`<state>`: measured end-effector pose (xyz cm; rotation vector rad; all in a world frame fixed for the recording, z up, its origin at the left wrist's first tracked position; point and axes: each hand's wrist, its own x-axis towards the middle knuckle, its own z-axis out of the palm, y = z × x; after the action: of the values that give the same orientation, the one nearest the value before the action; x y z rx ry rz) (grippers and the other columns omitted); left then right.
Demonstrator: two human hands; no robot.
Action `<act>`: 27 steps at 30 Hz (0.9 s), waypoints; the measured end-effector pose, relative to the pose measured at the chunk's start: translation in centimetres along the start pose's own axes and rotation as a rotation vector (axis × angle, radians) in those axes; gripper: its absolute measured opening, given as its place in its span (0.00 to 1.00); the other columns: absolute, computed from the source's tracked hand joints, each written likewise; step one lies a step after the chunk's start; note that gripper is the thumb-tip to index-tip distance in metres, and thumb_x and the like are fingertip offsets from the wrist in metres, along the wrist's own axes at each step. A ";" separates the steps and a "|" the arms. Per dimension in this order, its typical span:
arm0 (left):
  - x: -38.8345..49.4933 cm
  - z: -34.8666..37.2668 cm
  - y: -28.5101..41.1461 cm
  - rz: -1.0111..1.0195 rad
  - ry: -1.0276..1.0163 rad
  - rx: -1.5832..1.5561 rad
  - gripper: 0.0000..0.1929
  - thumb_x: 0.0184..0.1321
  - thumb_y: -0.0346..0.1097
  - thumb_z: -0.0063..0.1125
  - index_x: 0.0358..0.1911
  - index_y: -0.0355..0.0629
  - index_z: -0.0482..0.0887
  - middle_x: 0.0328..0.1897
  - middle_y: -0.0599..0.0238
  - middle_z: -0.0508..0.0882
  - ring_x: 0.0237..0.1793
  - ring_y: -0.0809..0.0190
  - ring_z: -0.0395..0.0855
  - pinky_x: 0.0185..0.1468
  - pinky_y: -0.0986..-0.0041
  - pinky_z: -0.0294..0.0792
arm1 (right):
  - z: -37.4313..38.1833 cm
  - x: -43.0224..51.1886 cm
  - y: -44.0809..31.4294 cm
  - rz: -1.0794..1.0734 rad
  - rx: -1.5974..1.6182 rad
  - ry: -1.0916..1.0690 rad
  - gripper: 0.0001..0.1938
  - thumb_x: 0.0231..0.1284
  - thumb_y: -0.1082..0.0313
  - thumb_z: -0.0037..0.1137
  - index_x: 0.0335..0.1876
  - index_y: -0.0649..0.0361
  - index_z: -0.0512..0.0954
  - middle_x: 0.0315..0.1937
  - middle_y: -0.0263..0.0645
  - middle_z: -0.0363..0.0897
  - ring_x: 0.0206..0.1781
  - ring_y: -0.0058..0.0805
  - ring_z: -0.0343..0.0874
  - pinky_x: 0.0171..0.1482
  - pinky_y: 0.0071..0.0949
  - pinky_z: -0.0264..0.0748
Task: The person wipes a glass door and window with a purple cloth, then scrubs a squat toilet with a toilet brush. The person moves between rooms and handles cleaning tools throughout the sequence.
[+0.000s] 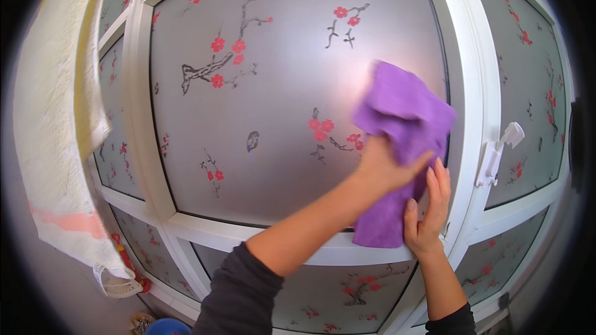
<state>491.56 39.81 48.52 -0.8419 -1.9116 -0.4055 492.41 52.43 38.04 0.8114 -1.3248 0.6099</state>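
Note:
A purple cloth (405, 97) lies bunched against the large frosted glass pane (288, 167) printed with red blossoms and dark branches. My left hand (389, 163) grips its middle from below; the hand and cloth are slightly blurred. The cloth's lower end hangs over the white frame's bottom rail. Just right of that end, my right hand (428, 214) is raised with thumb and fingers apart, near the white frame's right side. Whether its fingertips touch the cloth or the frame, I cannot tell.
On the right stile sits a white latch handle (498, 158). A cream towel (51, 116) with a pink stripe hangs at left. A blue basin (167, 326) and a red and yellow object (128, 260) are low at left. More patterned panes (526, 93) flank the large one.

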 end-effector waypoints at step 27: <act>-6.2 -34.5 -21.8 -0.273 0.556 0.823 0.28 0.64 0.54 0.46 0.64 0.46 0.67 0.56 0.47 0.78 0.54 0.43 0.76 0.58 0.57 0.67 | 2.1 -1.6 -4.7 0.168 -0.129 -0.166 0.28 0.52 0.79 0.47 0.64 0.70 0.65 0.66 0.54 0.61 0.70 0.49 0.60 0.72 0.46 0.49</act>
<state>500.31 1.46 61.00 0.0809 -1.4562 0.0192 494.57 48.02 35.82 0.6606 -1.5789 0.5915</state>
